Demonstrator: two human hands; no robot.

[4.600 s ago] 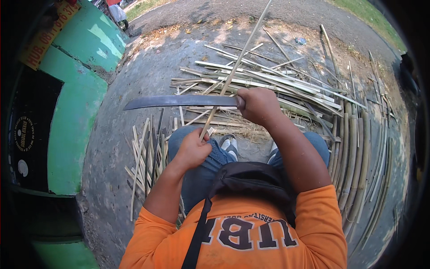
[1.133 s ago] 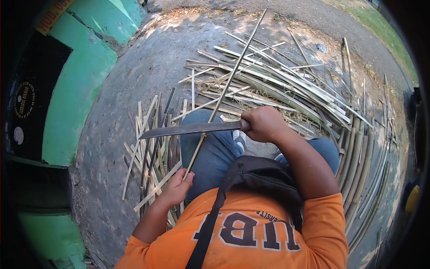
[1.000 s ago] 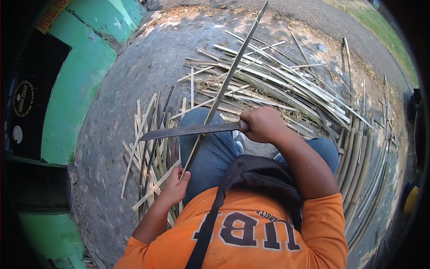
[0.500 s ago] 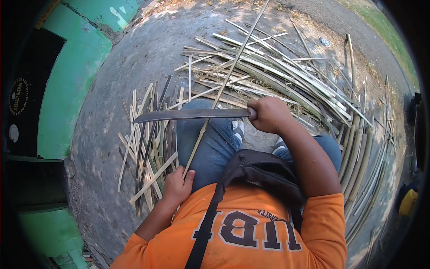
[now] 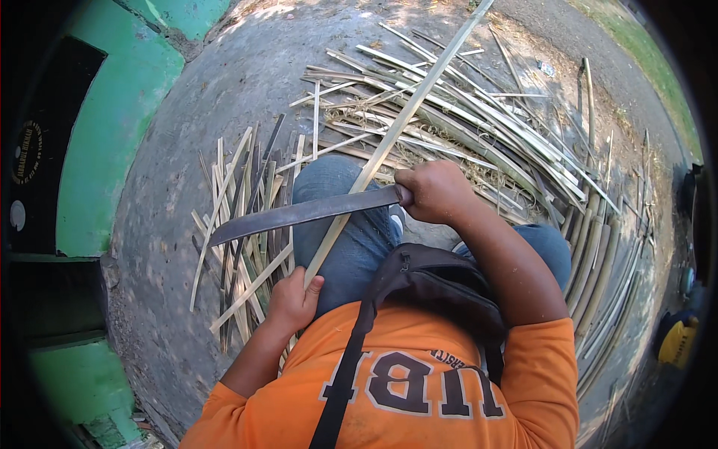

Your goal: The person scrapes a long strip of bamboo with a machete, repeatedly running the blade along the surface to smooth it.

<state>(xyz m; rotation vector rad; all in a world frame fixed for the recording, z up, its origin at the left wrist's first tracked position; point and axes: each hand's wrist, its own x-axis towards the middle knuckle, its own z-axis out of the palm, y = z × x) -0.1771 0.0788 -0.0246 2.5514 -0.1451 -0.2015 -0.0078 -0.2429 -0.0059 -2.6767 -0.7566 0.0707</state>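
Note:
My left hand [image 5: 295, 299] is closed round the near end of a long pale bamboo strip [image 5: 404, 118], its thumb lying along the strip. The strip slants up and away to the right over my left knee. In my right hand [image 5: 440, 191] is the handle of a machete [image 5: 307, 210], gripped in a fist. Its long dark blade points left and crosses the strip above my thigh, its tip angled a little toward me. The exact contact between blade and strip is hard to make out.
Split bamboo strips [image 5: 250, 217] lie piled by my left leg. Ahead is a larger heap of bamboo strips [image 5: 464, 127], with bamboo poles [image 5: 598, 262] to the right. A green wall [image 5: 112, 150] stands left. A black bag [image 5: 449, 288] rests on my lap.
The strip has turned so that its broad face shows, and its far end has swung right. The machete has shifted slightly left and its tip has dropped toward me.

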